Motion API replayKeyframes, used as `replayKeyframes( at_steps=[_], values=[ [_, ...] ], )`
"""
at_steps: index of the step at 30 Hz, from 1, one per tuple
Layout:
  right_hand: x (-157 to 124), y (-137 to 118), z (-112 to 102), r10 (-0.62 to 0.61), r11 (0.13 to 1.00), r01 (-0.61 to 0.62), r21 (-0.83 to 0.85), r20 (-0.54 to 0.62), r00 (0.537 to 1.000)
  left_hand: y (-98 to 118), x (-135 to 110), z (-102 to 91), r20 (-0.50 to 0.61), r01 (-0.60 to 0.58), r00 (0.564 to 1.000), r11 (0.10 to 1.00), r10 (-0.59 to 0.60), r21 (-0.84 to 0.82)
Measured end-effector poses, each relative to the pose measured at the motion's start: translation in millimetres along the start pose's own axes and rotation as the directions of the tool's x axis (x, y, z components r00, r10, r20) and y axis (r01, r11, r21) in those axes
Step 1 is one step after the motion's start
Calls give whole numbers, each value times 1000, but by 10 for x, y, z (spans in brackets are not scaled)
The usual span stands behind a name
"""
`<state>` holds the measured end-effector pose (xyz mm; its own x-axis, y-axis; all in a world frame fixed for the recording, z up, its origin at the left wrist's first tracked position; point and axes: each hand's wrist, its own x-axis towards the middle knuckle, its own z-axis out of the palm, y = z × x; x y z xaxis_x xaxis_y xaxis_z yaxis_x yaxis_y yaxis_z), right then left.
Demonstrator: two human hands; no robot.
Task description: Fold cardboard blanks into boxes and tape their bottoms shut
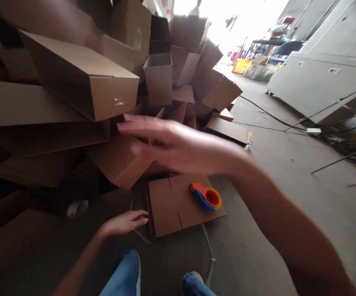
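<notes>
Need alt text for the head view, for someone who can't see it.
The right hand reaches, open, toward a pile of cardboard boxes; the left hand rests beside flat cardboard on the floor, with a tape dispenser on it.

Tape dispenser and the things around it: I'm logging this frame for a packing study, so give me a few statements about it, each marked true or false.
1. The tape dispenser lies on the flat cardboard. True.
2. The right hand holds the tape dispenser. False: it is open, holds nothing and stretches toward the boxes.
3. The left hand touches the near edge of the flat cardboard. True.
4. The boxes stand in neat rows. False: they lie in a jumbled pile.
</notes>
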<state>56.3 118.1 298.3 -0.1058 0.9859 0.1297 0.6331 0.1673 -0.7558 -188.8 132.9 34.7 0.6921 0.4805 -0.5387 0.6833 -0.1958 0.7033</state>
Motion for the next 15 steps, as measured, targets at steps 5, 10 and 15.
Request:
replayKeyframes(
  at_steps=[5, 10, 15],
  values=[
    [-678, 1182, 532, -76, 996, 87, -5, 439, 895, -95, -77, 150, -6, 33, 999, 999, -33, 0],
    [-1594, 2272, 1159, 234, 939, -314, 143, 407, 883, -309, 49, 517, -40, -14, 999, 998, 11, -60],
    [-2087, 2679, 1716, 446, 773, -502, 387, 230, 865, -238, 501, 1014, -144, -89, 983, 981, 114, 172]
  ],
)
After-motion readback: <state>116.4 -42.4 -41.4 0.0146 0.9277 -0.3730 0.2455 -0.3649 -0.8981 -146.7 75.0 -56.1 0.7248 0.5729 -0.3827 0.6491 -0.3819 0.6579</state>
